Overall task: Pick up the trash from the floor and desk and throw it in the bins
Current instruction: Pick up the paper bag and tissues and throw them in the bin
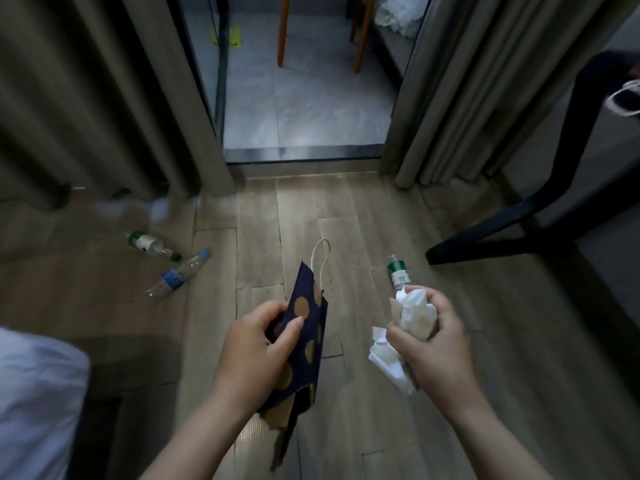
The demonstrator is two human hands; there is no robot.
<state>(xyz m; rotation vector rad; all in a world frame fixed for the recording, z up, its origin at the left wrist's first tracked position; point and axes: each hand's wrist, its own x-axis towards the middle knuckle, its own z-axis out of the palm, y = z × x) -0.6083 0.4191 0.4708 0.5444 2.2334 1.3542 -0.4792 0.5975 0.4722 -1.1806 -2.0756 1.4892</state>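
Note:
My left hand [254,344] grips a flattened dark blue paper bag [306,336] with gold dots and a cord handle, held above the wooden floor. My right hand [434,344] is closed on a wad of crumpled white paper [414,315], which hangs out below the fingers. On the floor, a green-labelled bottle [398,274] lies just beyond my right hand. Two more plastic bottles lie at the left: one with a green cap [151,245] and one with a blue label [178,275]. No bin is in view.
Grey curtains [104,98] hang left and right of an open balcony doorway [304,109] with wooden chair legs [283,29] beyond. A black chair leg [512,216] slants across the floor at right. White bedding [38,400] sits at the lower left. Blurred white scraps [159,207] lie by the left curtain.

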